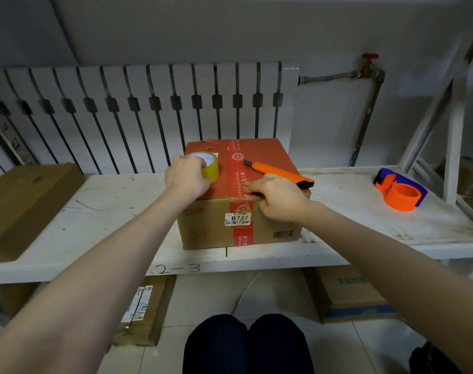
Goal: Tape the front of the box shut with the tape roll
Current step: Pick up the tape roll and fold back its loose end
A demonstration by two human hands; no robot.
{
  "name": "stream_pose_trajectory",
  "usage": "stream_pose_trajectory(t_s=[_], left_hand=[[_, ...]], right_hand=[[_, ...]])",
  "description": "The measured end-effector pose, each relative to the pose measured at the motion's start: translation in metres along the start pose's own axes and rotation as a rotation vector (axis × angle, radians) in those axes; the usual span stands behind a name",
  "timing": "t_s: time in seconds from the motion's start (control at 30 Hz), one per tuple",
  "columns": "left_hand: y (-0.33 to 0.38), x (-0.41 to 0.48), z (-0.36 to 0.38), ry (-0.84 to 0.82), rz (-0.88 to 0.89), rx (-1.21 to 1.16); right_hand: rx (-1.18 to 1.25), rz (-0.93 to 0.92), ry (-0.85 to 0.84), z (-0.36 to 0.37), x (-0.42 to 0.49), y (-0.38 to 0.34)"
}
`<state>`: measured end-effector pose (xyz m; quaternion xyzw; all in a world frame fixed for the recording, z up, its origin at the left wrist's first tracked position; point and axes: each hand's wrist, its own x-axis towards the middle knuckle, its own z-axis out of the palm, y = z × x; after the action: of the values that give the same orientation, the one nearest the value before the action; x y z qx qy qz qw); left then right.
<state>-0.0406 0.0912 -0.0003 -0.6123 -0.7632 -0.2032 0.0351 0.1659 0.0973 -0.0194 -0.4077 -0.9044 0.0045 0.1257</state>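
A cardboard box (208, 228) with a red top and a red tape strip down its middle stands on the white shelf (95, 211). A yellowish tape roll (212, 164) lies on the box's top left part, and my left hand (185, 178) grips it from the near side. My right hand (278, 198) rests at the box's top front edge, fingers flat on the red strip, thumb down the front face. A white label reading 8737 is stuck on the front.
An orange utility knife (278, 171) lies on the box top, just behind my right hand. An orange and blue tape dispenser (400, 190) sits on the shelf at right. A flat brown carton (22, 203) lies at left. More boxes stand on the floor below.
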Motion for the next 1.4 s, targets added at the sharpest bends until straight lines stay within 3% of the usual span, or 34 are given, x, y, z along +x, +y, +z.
stream_pose_trajectory(t_s=[0.1,0.27,0.37,0.47,0.63,1.2,1.33,1.4], left_hand=[[0.005,-0.01,-0.003,0.057,0.054,-0.196],[0.02,-0.039,-0.015,-0.019,0.171,-0.602],[0.026,-0.059,-0.02,-0.061,0.209,-0.842],[0.028,-0.076,-0.023,-0.048,0.277,-0.937],[0.031,-0.094,-0.022,0.012,0.344,-0.958],[0.039,-0.115,-0.017,0.119,0.306,-0.967],[0.039,-0.117,-0.016,0.127,0.287,-0.981],[0.037,-0.116,-0.014,0.126,0.297,-0.977]], right_hand=[[0.12,0.081,0.03,-0.004,0.003,0.001],[0.709,0.242,0.543,-0.021,0.005,-0.012],[0.873,0.218,0.517,-0.032,-0.007,-0.021],[0.774,0.188,0.431,-0.039,-0.023,-0.028],[0.712,0.159,0.44,-0.044,-0.041,-0.04],[0.086,-0.004,0.834,-0.041,-0.071,-0.076],[0.023,-0.073,0.859,-0.032,-0.073,-0.077],[0.135,-0.086,0.872,-0.034,-0.073,-0.076]])
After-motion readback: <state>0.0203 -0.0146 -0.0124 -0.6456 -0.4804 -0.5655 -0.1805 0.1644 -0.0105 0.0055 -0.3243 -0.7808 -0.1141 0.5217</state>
